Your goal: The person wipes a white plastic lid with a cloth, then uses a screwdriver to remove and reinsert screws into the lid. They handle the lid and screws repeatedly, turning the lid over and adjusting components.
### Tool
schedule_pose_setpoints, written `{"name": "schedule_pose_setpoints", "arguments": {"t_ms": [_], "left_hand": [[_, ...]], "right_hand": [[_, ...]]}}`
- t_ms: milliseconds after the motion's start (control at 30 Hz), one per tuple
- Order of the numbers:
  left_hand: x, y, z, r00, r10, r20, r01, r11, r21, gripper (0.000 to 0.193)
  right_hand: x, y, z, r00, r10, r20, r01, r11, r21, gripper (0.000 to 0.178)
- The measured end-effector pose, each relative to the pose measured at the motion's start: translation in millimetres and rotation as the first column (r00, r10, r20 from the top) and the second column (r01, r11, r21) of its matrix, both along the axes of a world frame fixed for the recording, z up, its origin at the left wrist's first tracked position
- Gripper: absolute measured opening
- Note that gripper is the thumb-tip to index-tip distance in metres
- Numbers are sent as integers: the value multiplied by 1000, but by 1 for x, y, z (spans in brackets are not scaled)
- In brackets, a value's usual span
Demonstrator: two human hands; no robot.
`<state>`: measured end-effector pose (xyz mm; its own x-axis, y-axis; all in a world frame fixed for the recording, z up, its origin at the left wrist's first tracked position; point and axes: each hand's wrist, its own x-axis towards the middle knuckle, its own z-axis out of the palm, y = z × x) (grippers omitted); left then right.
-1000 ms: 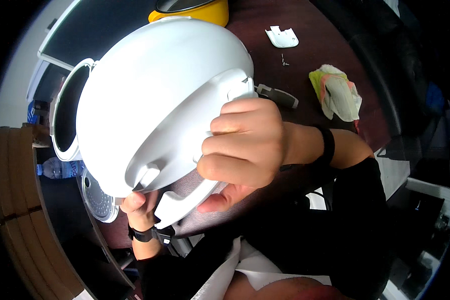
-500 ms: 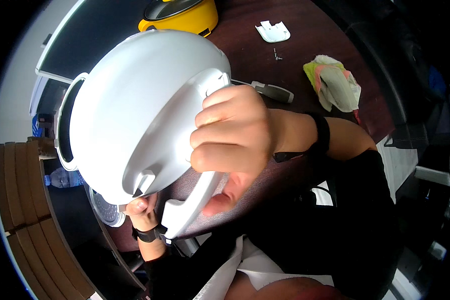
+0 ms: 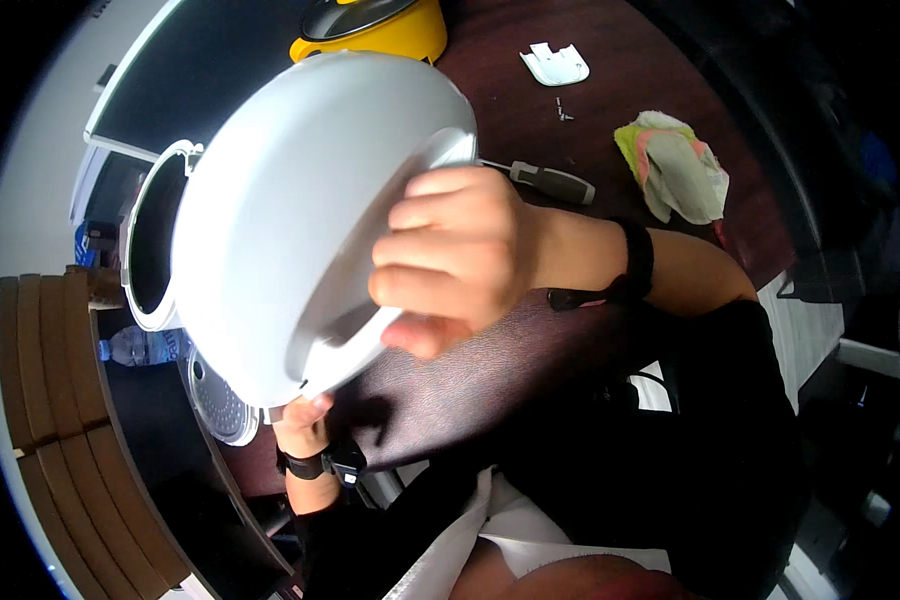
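A large white rounded appliance, which looks like a rice cooker (image 3: 270,210), is held tilted over the table in both hands. My right hand (image 3: 450,255) is wrapped around its white curved handle (image 3: 355,352), which lies against the recess in the shell. At the lower edge, my left hand (image 3: 305,420) grips the body; its thumb shows and the other fingers are mostly hidden beneath. A white ring-shaped part (image 3: 150,240) with a dark opening sticks out on the left side. Below that ring is a round perforated tray (image 3: 220,400).
A screwdriver (image 3: 553,184) lies just beyond my right wrist. Small screws (image 3: 562,112) and a white plastic cover (image 3: 556,65) sit farther back. To the right is a crumpled cloth (image 3: 675,170). A yellow pot (image 3: 390,35) stands at the back, a plastic bottle (image 3: 140,346) at left.
The handle's near end, which stood away from the shell, now lies against it. My right hand has moved slightly left with it. The cooker has turned and shifted a little right.
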<state>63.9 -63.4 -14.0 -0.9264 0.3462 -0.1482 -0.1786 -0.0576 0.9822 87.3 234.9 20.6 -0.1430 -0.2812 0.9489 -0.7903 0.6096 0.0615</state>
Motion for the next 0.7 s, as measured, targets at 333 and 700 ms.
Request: {"name": "schedule_pose_setpoints", "arguments": {"t_ms": [333, 700], "left_hand": [[-19, -7, -15, 960, -259, -110, 276, 940, 200, 80], [-33, 24, -2, 987, -148, -64, 162, 900, 405, 75]], "right_hand": [[2, -3, 2, 993, 13, 118, -10, 1000, -27, 25], [-9, 26, 20, 988, 7, 152, 24, 978, -207, 22]]}}
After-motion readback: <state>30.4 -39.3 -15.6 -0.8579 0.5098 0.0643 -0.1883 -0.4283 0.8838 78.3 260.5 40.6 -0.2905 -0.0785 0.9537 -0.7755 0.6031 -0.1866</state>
